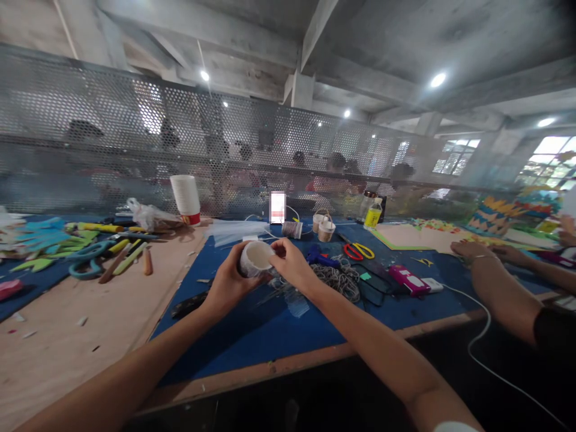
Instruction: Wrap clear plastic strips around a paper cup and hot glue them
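Observation:
A white paper cup (pixel 258 258) is tilted with its mouth toward me, above the blue mat (pixel 252 342). My left hand (pixel 229 279) wraps round its left side and underside. At the right of the rim, my right hand (pixel 290 261) has thumb and fingers pinched on the cup's edge; anything thin between the fingertips is too small to make out. Just right of my right wrist lies a tangled heap of grey cord (pixel 337 282), with a blue glue gun (pixel 323 259) behind it. A black-handled tool (pixel 186 305) rests left of my left wrist.
A stack of paper cups (pixel 185 198) stands back left. Scissors (pixel 92 258) and hand tools lie on the left board. Small cup buckets (pixel 326 230), red-and-yellow scissors (pixel 359 251), a yellow bottle (pixel 372 215) and a magenta device (pixel 408 281) sit right. A co-worker's arm (pixel 504 288) reaches in.

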